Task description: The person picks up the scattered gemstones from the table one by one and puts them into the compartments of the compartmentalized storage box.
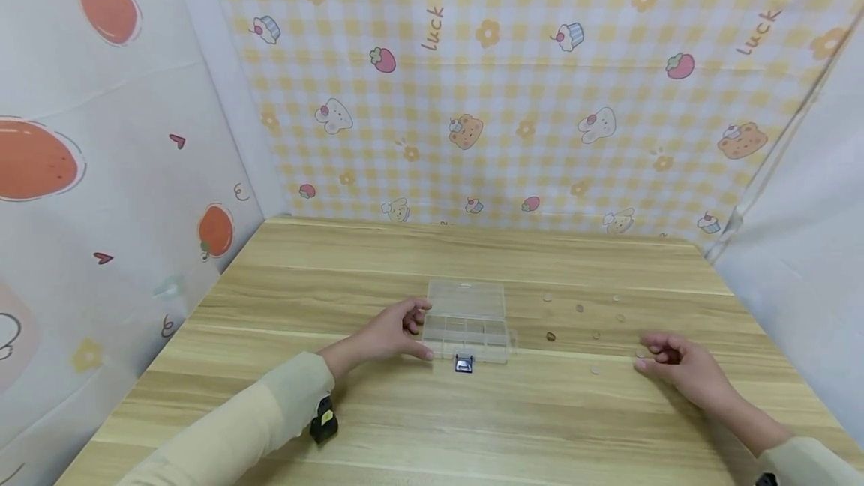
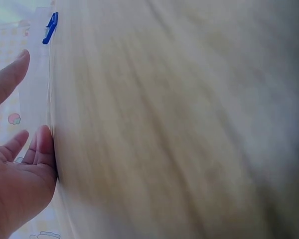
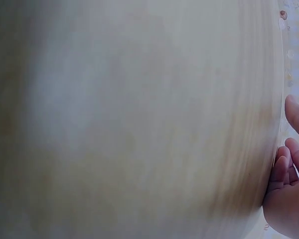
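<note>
A clear plastic compartment box (image 1: 466,337) stands on the table with its lid (image 1: 466,298) laid back. On its front is a dark blue latch (image 1: 463,363), which looks bright blue in the left wrist view. My left hand (image 1: 398,330) holds the box's left end, thumb at the front corner and fingers at the back. Farther right, my right hand (image 1: 685,370) rests low at the table with thumb and index finger apart. A small clear piece (image 1: 640,354) lies between those two fingertips. Its other fingers are curled in.
Several small pale pieces lie scattered between the box and my right hand, among them a clear one (image 1: 595,370) nearer me. One brown piece (image 1: 550,336) lies right of the box. Printed cloth (image 1: 486,96) hangs behind the wooden table (image 1: 472,426).
</note>
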Tool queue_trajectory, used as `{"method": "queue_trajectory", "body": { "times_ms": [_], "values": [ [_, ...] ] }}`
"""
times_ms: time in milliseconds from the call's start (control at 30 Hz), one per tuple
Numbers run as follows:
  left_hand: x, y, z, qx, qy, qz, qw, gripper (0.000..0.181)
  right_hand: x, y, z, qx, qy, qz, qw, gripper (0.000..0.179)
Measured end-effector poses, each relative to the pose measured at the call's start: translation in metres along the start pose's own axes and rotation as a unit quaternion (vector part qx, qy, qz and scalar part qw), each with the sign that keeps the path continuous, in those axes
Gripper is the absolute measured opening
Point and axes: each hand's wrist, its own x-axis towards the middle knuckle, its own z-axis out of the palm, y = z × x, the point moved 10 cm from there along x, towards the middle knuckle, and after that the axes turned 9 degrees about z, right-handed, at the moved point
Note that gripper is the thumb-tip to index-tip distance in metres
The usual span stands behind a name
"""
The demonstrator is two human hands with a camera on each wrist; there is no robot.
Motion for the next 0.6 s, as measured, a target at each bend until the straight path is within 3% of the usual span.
{"method": "queue_trajectory", "body": {
  "times_ms": [600],
  "values": [
    [0.0019,-0.0029,0.0018,0.017,0.003,-0.016,0.9997,0.070,-0.0016,-0.0004,0.0015,-0.009,-0.001,0.009,0.9999,0.043]
  ]
}}
